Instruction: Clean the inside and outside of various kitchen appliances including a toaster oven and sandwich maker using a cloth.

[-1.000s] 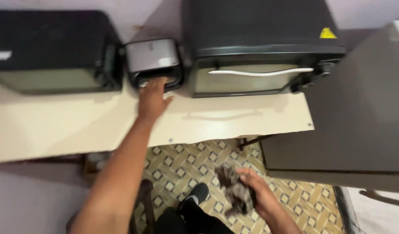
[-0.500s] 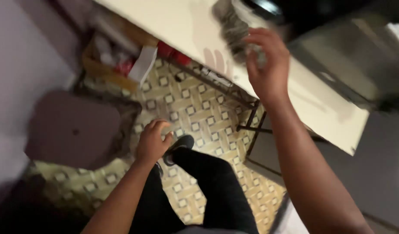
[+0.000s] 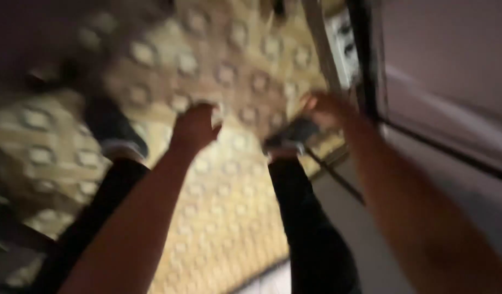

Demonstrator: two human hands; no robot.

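Frame v. blurred. Left hand (image 3: 195, 126) loosely curled over the patterned floor (image 3: 218, 218), holding nothing I can see. Right hand (image 3: 324, 109) reaches down by the dark shoe (image 3: 288, 140); grip can't tell. Shoe lies just below-left of right hand, nearer to it than to left hand.

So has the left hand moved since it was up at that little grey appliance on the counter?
Yes. The left hand has left the counter and now hangs low over the patterned floor, between the person's dark shoes; no counter is in view.
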